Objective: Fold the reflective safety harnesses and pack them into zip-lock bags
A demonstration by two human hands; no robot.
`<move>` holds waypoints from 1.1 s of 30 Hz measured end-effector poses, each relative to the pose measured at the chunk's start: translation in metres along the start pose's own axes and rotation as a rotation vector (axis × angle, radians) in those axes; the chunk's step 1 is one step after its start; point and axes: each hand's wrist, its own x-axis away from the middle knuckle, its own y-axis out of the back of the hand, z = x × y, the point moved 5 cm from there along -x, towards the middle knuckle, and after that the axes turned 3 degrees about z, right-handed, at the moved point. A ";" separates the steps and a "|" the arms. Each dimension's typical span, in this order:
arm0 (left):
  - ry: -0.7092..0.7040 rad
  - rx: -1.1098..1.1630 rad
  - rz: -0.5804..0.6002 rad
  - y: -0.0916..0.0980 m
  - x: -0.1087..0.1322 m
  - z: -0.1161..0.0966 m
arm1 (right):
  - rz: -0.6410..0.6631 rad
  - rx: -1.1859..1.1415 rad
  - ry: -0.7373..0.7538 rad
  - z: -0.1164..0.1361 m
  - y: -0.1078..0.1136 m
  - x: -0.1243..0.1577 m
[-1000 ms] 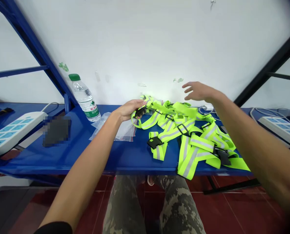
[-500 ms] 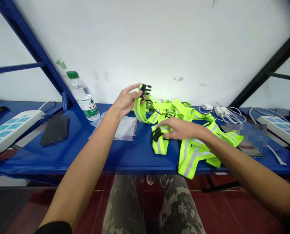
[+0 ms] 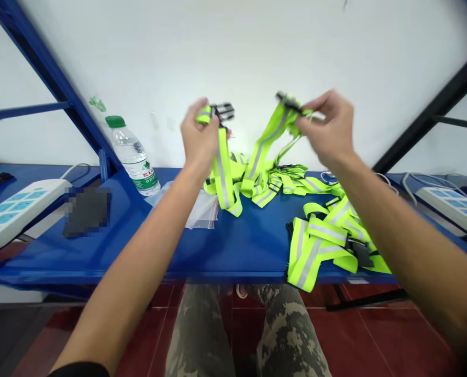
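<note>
My left hand (image 3: 202,133) is closed around a neon yellow reflective strap (image 3: 222,170) near its black buckle prongs (image 3: 223,111), which point right. To the right, my right hand (image 3: 327,125) pinches another strap end (image 3: 275,128) by a black buckle part (image 3: 290,102), raised in front of the wall. Both lengths hang down to a loose heap of straps (image 3: 292,180) at the back of the blue surface (image 3: 233,251). A second tangle of yellow straps with grey stripes (image 3: 315,248) lies at the front right, one loop hanging over the edge.
Clear zip bags (image 3: 202,209) lie left of the straps. A green-capped water bottle (image 3: 133,157) leans by the blue frame. A blurred dark item (image 3: 86,212) and a power strip (image 3: 21,209) are at left; another power strip (image 3: 453,204) stands right. White cables (image 3: 386,183) lie behind my right arm.
Both hands have risen, the left lifting its buckle end higher. My right hand has moved up and right from the table, carrying a strap end. The two strap heaps now lie farther apart.
</note>
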 end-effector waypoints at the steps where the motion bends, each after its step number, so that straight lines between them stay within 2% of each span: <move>1: 0.062 0.005 0.054 -0.004 0.010 0.017 | 0.026 -0.037 -0.030 0.002 -0.011 0.018; 5: 0.298 -0.011 0.178 -0.006 0.048 0.075 | 0.123 -0.131 -0.159 -0.008 -0.048 0.080; 9: 0.417 -0.019 0.282 -0.001 0.068 0.097 | 0.176 -0.098 -0.173 -0.027 -0.062 0.105; 13: 0.394 -0.038 0.278 0.004 0.073 0.098 | 0.166 -0.002 -0.097 -0.027 -0.063 0.112; 20: 0.307 -0.083 0.255 0.004 0.076 0.096 | 0.119 0.107 0.112 -0.010 -0.063 0.118; 23: 0.259 -0.095 0.246 0.007 0.073 0.096 | 0.121 0.136 0.142 -0.009 -0.064 0.119; 28: 0.173 -0.110 0.258 0.012 0.066 0.097 | 0.117 0.055 0.066 -0.006 -0.060 0.117; 30: 0.150 -0.119 0.280 0.013 0.065 0.098 | 0.166 -0.058 -0.038 -0.010 -0.061 0.116; 33: 0.149 -0.143 0.322 0.013 0.064 0.098 | 0.243 -0.252 -0.271 -0.023 -0.065 0.116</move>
